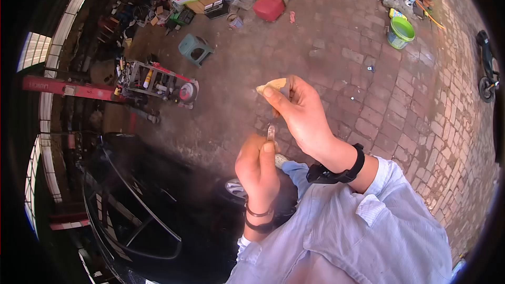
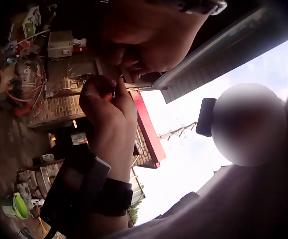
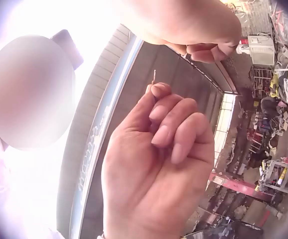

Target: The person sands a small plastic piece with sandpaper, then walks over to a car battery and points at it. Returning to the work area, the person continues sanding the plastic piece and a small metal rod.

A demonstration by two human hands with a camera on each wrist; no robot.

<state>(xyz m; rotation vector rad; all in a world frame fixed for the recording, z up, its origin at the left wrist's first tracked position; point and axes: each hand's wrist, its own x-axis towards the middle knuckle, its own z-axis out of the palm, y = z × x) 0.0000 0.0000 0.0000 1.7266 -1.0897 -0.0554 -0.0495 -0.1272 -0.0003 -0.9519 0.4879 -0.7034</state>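
Observation:
In the head view my left hand (image 1: 258, 168) pinches a small, narrow translucent strip (image 1: 271, 132) upright between thumb and forefinger. Above and to the right of it, my right hand (image 1: 307, 118) holds a small tan piece (image 1: 273, 84), flat and thin like a scrap of sheet, under its thumb. A gap separates the two items. From the right wrist, the strip (image 3: 154, 77) appears edge-on as a thin sliver at the left fingertips, the other left fingers curled toward the palm. The left wrist view shows the right hand (image 2: 109, 112) from its wristband side; the tan piece is hidden there.
A black car (image 1: 173, 205) stands close at the left. Beyond it are a tool cart (image 1: 158, 81), a grey-green stool (image 1: 195, 49) and a red container (image 1: 269, 8). A green bucket (image 1: 401, 32) sits on the brick paving, with a scooter (image 1: 486, 68) at far right.

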